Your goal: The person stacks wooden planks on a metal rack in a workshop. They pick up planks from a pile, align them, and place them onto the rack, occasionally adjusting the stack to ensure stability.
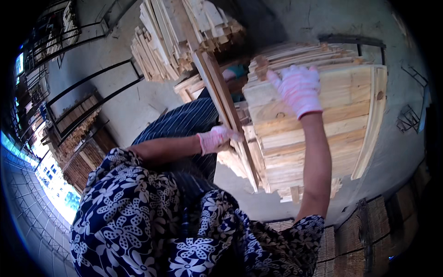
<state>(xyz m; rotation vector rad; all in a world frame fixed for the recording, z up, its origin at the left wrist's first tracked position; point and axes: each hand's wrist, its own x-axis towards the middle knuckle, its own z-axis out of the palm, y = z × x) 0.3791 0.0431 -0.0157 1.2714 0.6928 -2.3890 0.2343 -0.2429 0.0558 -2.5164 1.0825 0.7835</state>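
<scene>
Both of my hands wear white and pink knit gloves. My left hand (216,140) is closed round the long narrow wooden slats (220,94), which lie at a slant in front of me. My right hand (299,90) rests on the far part of a stack of pale wooden boards (318,131), fingers spread and thumb out to the left. Under that hand the top boards lie side by side, with more layers showing at the far edge. One loose narrow strip (371,124) lies along the stack's right side.
Beyond the slats stands a big pile of rough wooden strips (161,39). A black metal frame (94,83) is on the concrete floor (121,97) at left, near a stack of wood (83,152). Another metal frame (357,40) stands behind the boards. Stacked slatted wood (353,235) is at lower right.
</scene>
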